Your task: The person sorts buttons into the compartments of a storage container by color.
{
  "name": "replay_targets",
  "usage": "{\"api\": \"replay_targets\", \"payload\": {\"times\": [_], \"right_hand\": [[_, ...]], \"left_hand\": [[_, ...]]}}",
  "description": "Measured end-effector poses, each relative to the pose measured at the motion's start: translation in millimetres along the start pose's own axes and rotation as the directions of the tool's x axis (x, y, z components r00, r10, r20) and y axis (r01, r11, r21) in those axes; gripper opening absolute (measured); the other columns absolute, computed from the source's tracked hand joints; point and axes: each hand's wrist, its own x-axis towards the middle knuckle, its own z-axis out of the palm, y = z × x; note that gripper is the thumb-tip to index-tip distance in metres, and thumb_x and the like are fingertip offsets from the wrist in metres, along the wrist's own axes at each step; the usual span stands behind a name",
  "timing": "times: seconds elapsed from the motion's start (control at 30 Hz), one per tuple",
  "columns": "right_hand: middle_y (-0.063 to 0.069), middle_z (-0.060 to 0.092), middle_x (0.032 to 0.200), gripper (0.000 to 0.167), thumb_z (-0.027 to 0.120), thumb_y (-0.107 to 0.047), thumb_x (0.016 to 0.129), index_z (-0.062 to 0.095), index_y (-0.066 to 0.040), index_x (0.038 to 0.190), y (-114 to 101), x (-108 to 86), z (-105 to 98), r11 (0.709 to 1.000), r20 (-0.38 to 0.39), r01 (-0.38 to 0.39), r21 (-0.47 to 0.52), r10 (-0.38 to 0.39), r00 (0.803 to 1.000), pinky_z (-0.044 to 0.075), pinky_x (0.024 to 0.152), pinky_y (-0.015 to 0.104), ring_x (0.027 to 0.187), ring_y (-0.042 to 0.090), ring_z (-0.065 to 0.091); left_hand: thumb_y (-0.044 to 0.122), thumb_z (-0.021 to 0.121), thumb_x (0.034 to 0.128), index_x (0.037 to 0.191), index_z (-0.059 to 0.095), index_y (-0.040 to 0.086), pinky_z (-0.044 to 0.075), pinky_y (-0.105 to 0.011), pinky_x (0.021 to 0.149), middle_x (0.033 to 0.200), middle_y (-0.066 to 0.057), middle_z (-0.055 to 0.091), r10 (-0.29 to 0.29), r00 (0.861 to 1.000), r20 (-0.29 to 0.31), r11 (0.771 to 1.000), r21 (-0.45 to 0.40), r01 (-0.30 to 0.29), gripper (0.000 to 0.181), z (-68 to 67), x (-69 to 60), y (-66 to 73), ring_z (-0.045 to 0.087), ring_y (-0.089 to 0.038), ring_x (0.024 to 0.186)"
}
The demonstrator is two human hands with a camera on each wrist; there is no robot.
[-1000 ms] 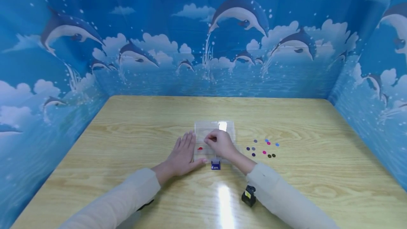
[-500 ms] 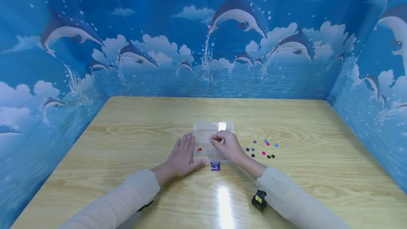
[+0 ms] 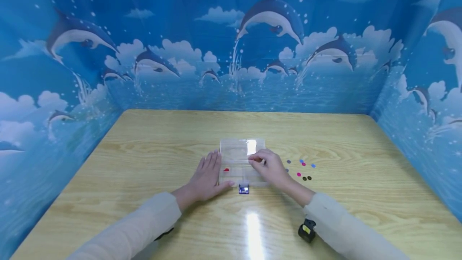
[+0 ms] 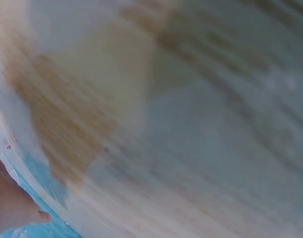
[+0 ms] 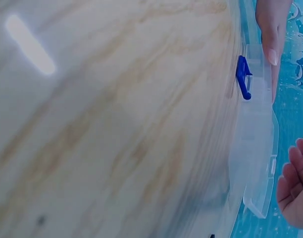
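A clear plastic box (image 3: pixel 236 175) lies on the table with its transparent lid (image 3: pixel 232 147) folded back. A blue latch (image 3: pixel 244 189) sits at its front edge. Red discs (image 3: pixel 226 169) lie together in its left part. My left hand (image 3: pixel 204 177) lies flat along the box's left side, fingers straight, its thumb at the front edge. Over the box's right part is my right hand (image 3: pixel 268 167), fingers curled, thumb and index tips together. Whether a small thing is between those tips cannot be seen. The right wrist view shows the curled right fingers (image 5: pixel 292 173) above the box.
Several small loose discs lie right of the box: pink (image 3: pixel 298 174), blue (image 3: pixel 313 165), grey (image 3: pixel 288 161) and black (image 3: pixel 309 178). A black wrist camera (image 3: pixel 307 230) hangs under the right sleeve. A dolphin-print curtain (image 3: pixel 231 71) stands around the table (image 3: pixel 162 131).
My right hand has moved right across the box, thumb and index tips staying together. It now covers the dark blue discs. My left hand and the box have stayed in place.
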Motion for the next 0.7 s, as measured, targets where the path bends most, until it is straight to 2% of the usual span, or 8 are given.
{"api": "replay_targets", "payload": {"times": [0.27, 0.47, 0.7], "right_hand": [[0.002, 0.064, 0.077, 0.014, 0.067, -0.007, 0.082, 0.070, 0.000, 0.093, 7.8, -5.9, -6.5, 1.000, -0.007, 0.010, -0.008, -0.010, 1.000, 0.044, 0.061, 0.017, 0.073, 0.008, 0.051], [0.000, 0.064, 0.079, 0.017, 0.068, -0.009, 0.082, 0.069, -0.002, 0.097, 10.7, -9.9, -11.1, 1.000, -0.005, 0.010, -0.022, -0.010, 1.000, 0.044, 0.064, 0.017, 0.076, 0.009, 0.051], [0.002, 0.065, 0.081, 0.021, 0.069, -0.010, 0.081, 0.068, -0.001, 0.100, 12.6, -13.9, -17.2, 0.998, -0.008, 0.032, -0.048, -0.032, 0.999, 0.044, 0.067, 0.018, 0.079, 0.014, 0.054]], "left_hand": [[0.065, 0.036, 0.0894, 0.147, 0.004, -0.004, 0.007, -0.050, 0.117, 0.155, -0.022, 0.001, 0.002, 1.000, 0.006, 1.000, -0.004, -0.002, 0.095, 2.2, 0.5, -1.8, 0.004, -0.037, 0.144], [0.065, 0.035, 0.0894, 0.147, 0.004, -0.004, 0.007, -0.050, 0.117, 0.155, -0.022, 0.001, 0.004, 1.000, 0.007, 1.000, 0.004, -0.004, 0.095, 2.3, 0.5, -1.6, 0.004, -0.037, 0.144], [0.063, 0.037, 0.0899, 0.147, 0.004, -0.004, 0.007, -0.050, 0.117, 0.155, -0.022, 0.002, -0.003, 1.000, 0.012, 1.000, -0.031, 0.004, 0.094, -1.1, -1.3, -0.1, 0.003, -0.037, 0.144]]}}
